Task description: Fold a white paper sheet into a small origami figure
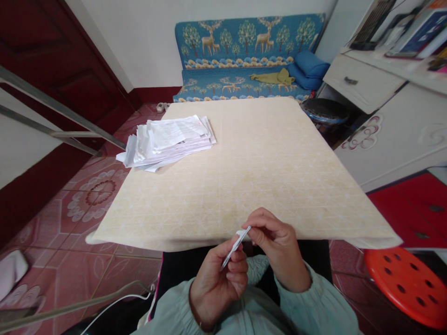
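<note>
A small, thin piece of folded white paper [236, 247] is held edge-on above my lap, just in front of the table's near edge. My left hand [220, 279] grips its lower part between thumb and fingers. At the upper end, the thumb and fingertips of my right hand [275, 242] pinch the same paper. A small white flap sticks out near that end. The face of the paper is turned away, so I cannot tell what is on it.
A cream-coloured cloth covers the table [265, 163]. On its far left lies an uneven stack of papers [171, 139]. A red plastic stool [408, 284] stands at right, a blue patterned sofa [237, 56] behind, and a metal frame [70, 107] at left.
</note>
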Motion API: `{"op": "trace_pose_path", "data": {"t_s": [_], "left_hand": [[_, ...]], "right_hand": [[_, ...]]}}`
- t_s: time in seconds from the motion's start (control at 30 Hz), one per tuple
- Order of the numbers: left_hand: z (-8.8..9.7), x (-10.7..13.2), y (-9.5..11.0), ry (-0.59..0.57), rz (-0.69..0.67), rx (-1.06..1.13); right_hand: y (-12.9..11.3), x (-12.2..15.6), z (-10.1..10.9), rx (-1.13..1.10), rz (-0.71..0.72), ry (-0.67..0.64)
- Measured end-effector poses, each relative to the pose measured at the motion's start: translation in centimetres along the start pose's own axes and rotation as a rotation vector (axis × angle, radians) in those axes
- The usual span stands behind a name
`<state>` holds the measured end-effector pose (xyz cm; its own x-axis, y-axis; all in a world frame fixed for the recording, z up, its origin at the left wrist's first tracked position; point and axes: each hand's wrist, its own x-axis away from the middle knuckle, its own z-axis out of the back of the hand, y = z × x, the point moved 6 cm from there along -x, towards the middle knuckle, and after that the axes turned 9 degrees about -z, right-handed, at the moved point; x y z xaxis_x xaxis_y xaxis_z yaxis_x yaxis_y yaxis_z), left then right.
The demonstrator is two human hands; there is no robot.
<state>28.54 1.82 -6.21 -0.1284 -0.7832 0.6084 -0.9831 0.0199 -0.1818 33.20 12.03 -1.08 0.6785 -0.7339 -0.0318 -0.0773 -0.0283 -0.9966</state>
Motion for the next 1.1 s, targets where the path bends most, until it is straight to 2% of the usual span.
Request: {"op": "trace_pose_path", "data": {"t_s": [0.2, 0.33, 0.53, 0.67, 0.73, 0.83, 0.9, 1.0, 1.1], "left_hand": [[0.2, 0.0, -0.2, 0.018, -0.010, -0.095], [0.5, -0.1, -0.2, 0.026, -0.010, -0.094], [0.7, -0.1, -0.4, 0.048, -0.027, -0.123], [0.5, -0.1, -0.4, 0.054, -0.055, -0.177], [0.6, -0.2, 0.1, 0.079, -0.151, -0.245], [0.3, -0.1, 1.9, 0.094, -0.449, -0.416], [-0.2, 0.1, 2.9, 0.059, -0.624, -0.571], [-0.7, 0.2, 3.6, 0.020, -0.740, -0.812], [-0.8, 0.2, 4.2, 0.019, -0.800, -0.978]], "right_hand": [[1.0, 0.3, 0.1, -0.192, -0.031, -0.107], [1.2, 0.4, 0.0, -0.199, -0.048, -0.148], [0.8, 0.7, 0.8, -0.140, 0.034, -0.101], [1.3, 1.0, 0.8, -0.265, 0.002, -0.071], [2.3, 1.0, 0.6, -0.335, -0.097, -0.037], [3.8, 1.1, 0.7, -0.357, -0.246, 0.028], [4.3, 1.2, 0.5, -0.305, -0.289, 0.006], [4.3, 1.4, 0.0, -0.140, -0.347, -0.066], [4.0, 1.6, -0.2, -0.008, -0.405, -0.032]]}}
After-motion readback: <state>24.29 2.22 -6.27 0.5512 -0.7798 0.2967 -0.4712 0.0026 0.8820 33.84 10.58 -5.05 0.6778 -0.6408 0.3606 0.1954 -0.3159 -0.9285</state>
